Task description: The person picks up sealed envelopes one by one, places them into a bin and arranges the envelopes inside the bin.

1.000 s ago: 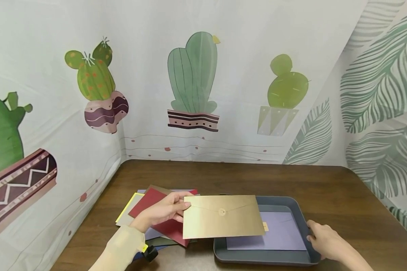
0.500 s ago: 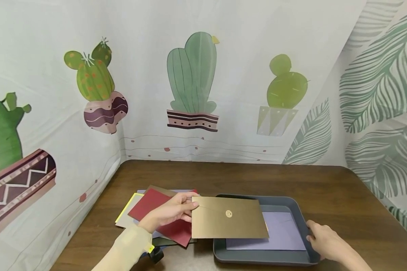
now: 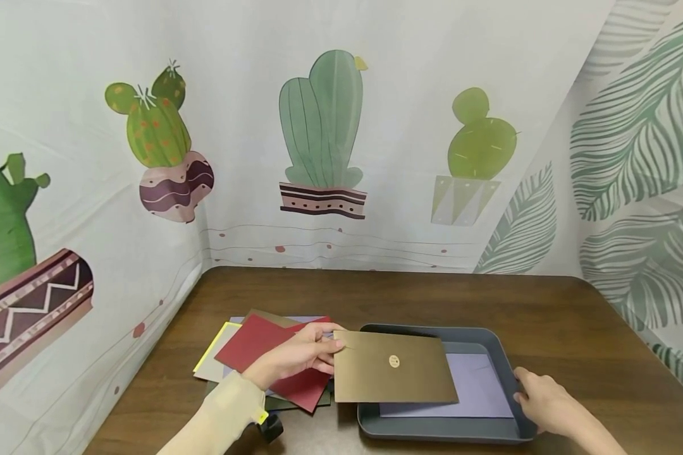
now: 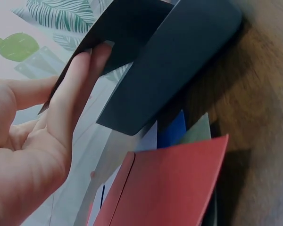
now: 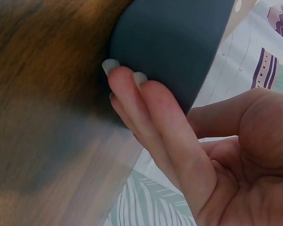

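Since the tray [image 3: 444, 431] could slide, the right hand [image 3: 546, 397] grips its right edge, the left hand [image 3: 303, 352] a gold envelope [image 3: 393, 382].

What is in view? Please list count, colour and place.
Wooden table: 1, brown, foreground.
Printed fabric backdrop: count unclear, white and green, behind table.
Shallow rectangular tray: 1, dark grey, on table.
Flat rectangular paper: 1, purple, in tray.
Rectangular envelope with round seal: 1, gold, over tray's left edge.
Overlapping papers: several, red, green, purple, others, left of tray.
Small object: 1, black, left of tray.
Fabric sleeve: 1, cream, left forearm.
Left hand: 1, pinching envelope.
Right hand: 1, holding tray's right rim.
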